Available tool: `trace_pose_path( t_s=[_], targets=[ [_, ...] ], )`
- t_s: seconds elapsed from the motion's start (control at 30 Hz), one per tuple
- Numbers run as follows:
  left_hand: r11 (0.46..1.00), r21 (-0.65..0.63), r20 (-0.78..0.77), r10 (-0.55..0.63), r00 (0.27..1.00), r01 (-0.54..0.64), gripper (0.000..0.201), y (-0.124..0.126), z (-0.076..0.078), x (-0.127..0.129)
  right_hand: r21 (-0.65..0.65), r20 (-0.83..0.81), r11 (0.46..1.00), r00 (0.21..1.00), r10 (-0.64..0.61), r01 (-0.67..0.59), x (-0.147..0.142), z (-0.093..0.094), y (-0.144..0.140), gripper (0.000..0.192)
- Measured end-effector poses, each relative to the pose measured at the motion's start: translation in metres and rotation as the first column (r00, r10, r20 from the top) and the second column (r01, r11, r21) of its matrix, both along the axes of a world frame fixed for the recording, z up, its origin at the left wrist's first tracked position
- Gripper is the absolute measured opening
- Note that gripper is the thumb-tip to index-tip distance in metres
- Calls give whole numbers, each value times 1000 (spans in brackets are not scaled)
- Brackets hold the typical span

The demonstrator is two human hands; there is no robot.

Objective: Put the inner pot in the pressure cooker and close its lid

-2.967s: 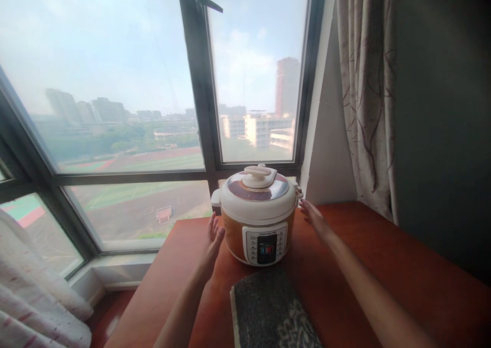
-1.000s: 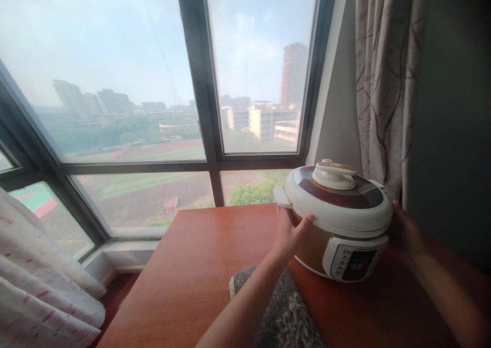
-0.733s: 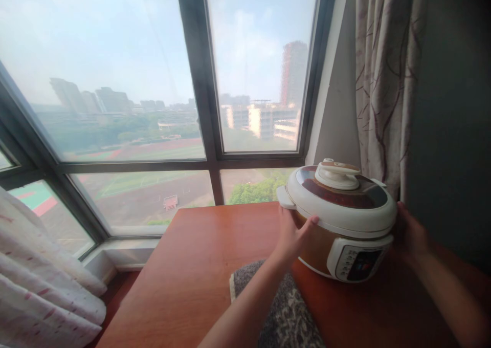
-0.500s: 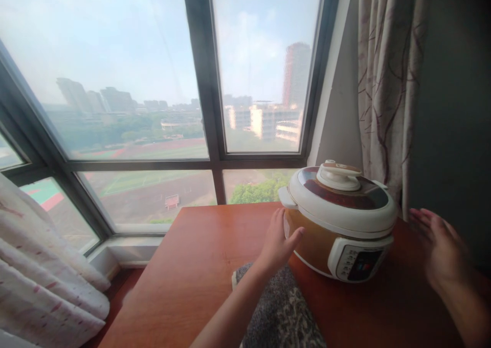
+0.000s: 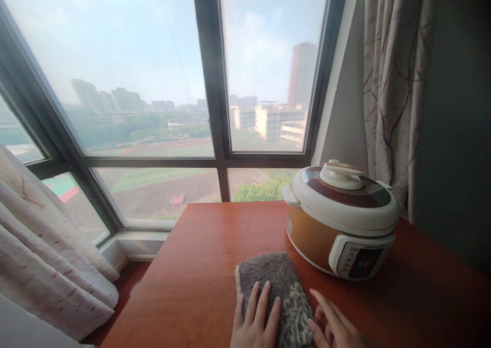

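Note:
A white and orange electric pressure cooker stands with its lid on at the right of a red-brown wooden table, near the curtain. A folded grey patterned cloth lies on the table in front of it. My left hand rests flat on the cloth's near left part, fingers spread. My right hand lies with its fingers on the cloth's near right edge. Neither hand grips anything. Both wrists are cut off by the lower frame edge.
A large dark-framed window runs behind the table. A beige patterned curtain hangs at the right beside a dark wall. A white curtain bunches at the lower left. The table's left edge drops to the floor.
Both hands carried the cooker from the table's middle to the right, let go of it, then drew back onto the grey cloth.

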State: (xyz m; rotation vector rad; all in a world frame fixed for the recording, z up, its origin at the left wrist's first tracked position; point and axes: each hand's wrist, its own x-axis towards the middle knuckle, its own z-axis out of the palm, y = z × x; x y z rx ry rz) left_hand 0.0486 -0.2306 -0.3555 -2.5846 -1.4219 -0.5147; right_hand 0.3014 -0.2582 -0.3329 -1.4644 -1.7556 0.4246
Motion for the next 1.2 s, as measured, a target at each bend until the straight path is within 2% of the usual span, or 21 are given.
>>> trace_pose_path(
  t_s=[0.07,0.17,0.3,0.4,0.5,0.6,0.8,1.0,1.1,1.2],
  targets=[
    [994,93,-37,-47,998,50,57,1,-4,-8,62,110,998,994,14,-21,-14,-13,4,44],
    [979,116,-106,-158,982,170,67,7,11,-18,100,228,994,974,12,-36,-28,-23,6,39],
    [976,-71,-71,-210,975,205,90,16,41,-27,101,276,994,961,3,-32,-44,-18,15,35],
    [958,-242,-28,-168,985,156,98,24,62,-31,107,261,994,965,-9,-20,-58,-11,28,34],
    [939,-324,1,-126,992,119,94,36,76,-37,125,247,992,969,-29,-2,-71,-9,44,35],
    [925,-356,29,-131,991,132,91,45,83,-40,126,242,992,969,-45,14,-76,-7,53,34],
    [919,-368,45,-134,990,141,91,36,81,-38,69,275,998,961,-20,1,-71,1,43,30],
    [924,-344,83,-146,986,166,90,28,80,-37,128,214,990,972,-92,66,-70,-5,26,35],
    [928,-347,107,-108,988,139,70,30,87,-29,114,257,992,963,-76,48,-68,9,29,26],
    [945,-307,211,-45,977,110,46,35,98,-13,92,287,995,956,-63,38,-71,36,43,14]
  ],
)
